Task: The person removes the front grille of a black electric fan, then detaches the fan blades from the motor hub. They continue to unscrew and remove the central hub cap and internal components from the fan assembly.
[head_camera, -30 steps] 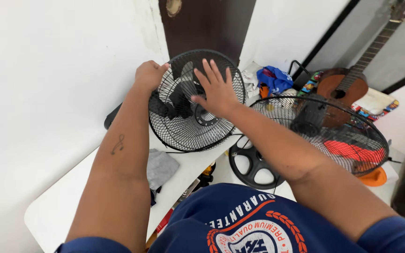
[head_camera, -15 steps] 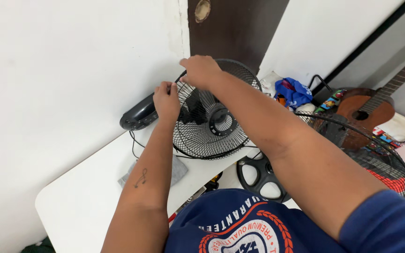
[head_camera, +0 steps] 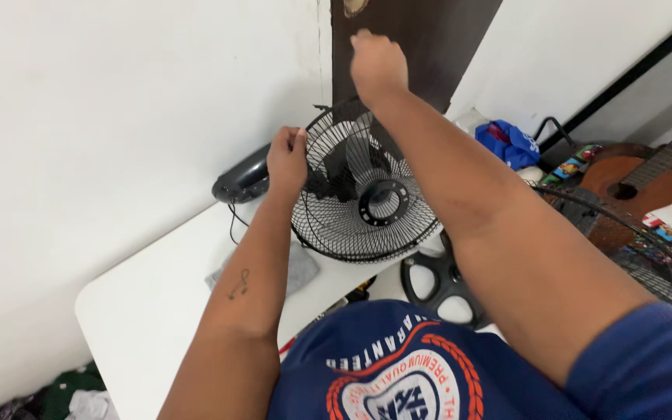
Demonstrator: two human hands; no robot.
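A small black fan point(head_camera: 367, 194) with a wire guard lies tilted on the white table point(head_camera: 141, 303), its dark grey base point(head_camera: 241, 180) against the wall. My left hand point(head_camera: 288, 159) grips the guard's rim on the left side. My right hand point(head_camera: 379, 62) is raised above the fan's top edge in front of the brown door point(head_camera: 429, 39). Its fingers are closed, and I cannot see anything in them. A thin black cord runs from the base across the table.
A grey cloth point(head_camera: 303, 266) lies on the table by my left forearm. To the right stand a larger wire fan guard point(head_camera: 639, 257), a guitar point(head_camera: 631, 180) and a blue bag point(head_camera: 511, 142). A black spoked plastic ring point(head_camera: 433, 284) lies below the table edge.
My right hand has lifted from the guard's top rim to above the fan, closed. My left hand stays on the left rim. The view has shifted a little.
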